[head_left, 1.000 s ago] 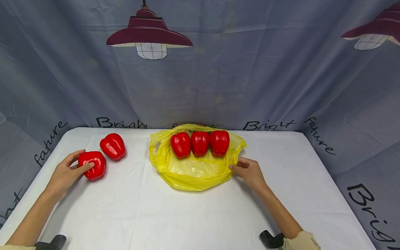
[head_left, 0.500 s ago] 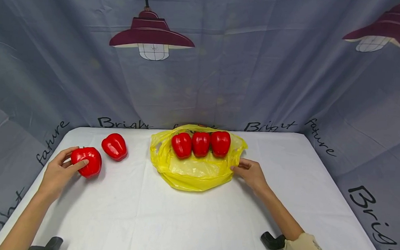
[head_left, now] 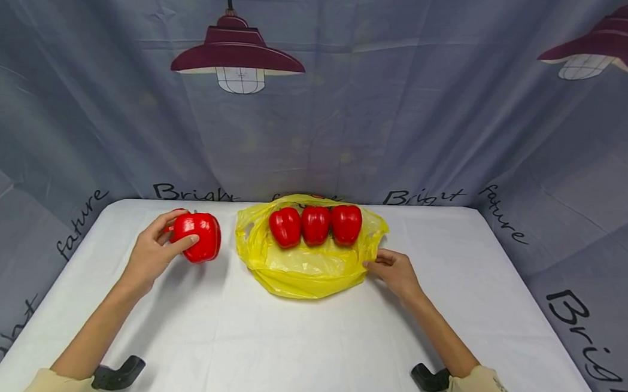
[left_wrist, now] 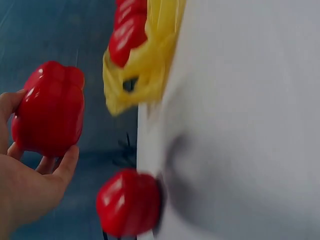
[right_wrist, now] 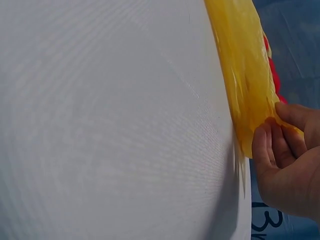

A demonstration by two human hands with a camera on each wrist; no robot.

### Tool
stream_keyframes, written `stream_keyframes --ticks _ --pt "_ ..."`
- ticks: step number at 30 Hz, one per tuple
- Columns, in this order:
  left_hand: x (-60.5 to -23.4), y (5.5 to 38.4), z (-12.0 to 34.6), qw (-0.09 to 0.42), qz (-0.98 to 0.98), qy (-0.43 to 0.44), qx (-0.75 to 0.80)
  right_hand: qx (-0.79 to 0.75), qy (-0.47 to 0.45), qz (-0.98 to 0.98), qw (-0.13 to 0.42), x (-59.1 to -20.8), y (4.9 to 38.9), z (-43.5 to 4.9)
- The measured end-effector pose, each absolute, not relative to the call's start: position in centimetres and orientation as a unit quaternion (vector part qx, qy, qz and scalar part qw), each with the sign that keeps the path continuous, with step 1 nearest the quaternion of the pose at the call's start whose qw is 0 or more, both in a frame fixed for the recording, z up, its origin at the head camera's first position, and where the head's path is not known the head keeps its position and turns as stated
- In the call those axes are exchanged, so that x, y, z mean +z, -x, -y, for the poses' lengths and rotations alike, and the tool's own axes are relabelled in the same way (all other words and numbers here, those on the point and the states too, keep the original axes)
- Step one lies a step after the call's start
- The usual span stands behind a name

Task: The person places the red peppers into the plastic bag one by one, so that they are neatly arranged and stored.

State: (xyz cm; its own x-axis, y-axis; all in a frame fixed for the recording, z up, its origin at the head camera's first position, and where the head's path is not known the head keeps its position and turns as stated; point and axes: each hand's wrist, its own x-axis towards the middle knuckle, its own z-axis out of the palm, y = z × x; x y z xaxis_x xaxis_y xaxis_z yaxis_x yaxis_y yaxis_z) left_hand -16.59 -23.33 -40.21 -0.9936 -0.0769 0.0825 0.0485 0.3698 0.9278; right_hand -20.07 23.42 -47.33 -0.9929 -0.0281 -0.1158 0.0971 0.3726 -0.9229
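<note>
A glossy red bell pepper (head_left: 200,237) is gripped between the thumb and fingers of my left hand (head_left: 155,252), raised above the table. Behind it, a second bell pepper (left_wrist: 129,202) rests on the cloth; in the head view it is mostly covered by the held one. My right hand (head_left: 395,274) pinches the right edge of a yellow plastic bag (head_left: 300,282). Inside the opened bag, along its far side, three more peppers sit in a row: a left pepper (head_left: 285,227), a middle pepper (head_left: 315,225) and a right pepper (head_left: 346,225).
White cloth covers the table (head_left: 283,350). Grey-blue curtain (head_left: 340,119) with printed lamps and lettering hangs behind and at both sides. A black strap mount (head_left: 119,374) sits on the left forearm, and another mount (head_left: 429,378) on the right.
My left hand has lifted the bell pepper and carried it rightward, in front of the other loose one. The right hand keeps its hold on the bag's edge.
</note>
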Motion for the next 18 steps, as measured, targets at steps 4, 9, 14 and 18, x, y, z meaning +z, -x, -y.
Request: stream_keyframes --ticks 4,9,14,18 --pt "-40.1 17.3 20.0 0.028 0.814 0.008 -0.580 -0.559 -0.019 -0.827 0.057 -47.3 20.0 -23.5" --pt "-40.6 18.0 16.0 -0.006 0.792 0.024 -0.610 -0.566 -0.022 -0.821 0.064 -47.3 20.0 -23.4" --pt "-41.5 18.5 12.2 -0.030 0.781 0.049 -0.622 -0.567 -0.016 -0.821 0.067 -47.3 20.0 -23.4" --pt "-42.6 18.8 9.4 -0.032 0.778 0.067 -0.623 -0.565 -0.017 -0.822 0.069 -47.4 20.0 -23.3"
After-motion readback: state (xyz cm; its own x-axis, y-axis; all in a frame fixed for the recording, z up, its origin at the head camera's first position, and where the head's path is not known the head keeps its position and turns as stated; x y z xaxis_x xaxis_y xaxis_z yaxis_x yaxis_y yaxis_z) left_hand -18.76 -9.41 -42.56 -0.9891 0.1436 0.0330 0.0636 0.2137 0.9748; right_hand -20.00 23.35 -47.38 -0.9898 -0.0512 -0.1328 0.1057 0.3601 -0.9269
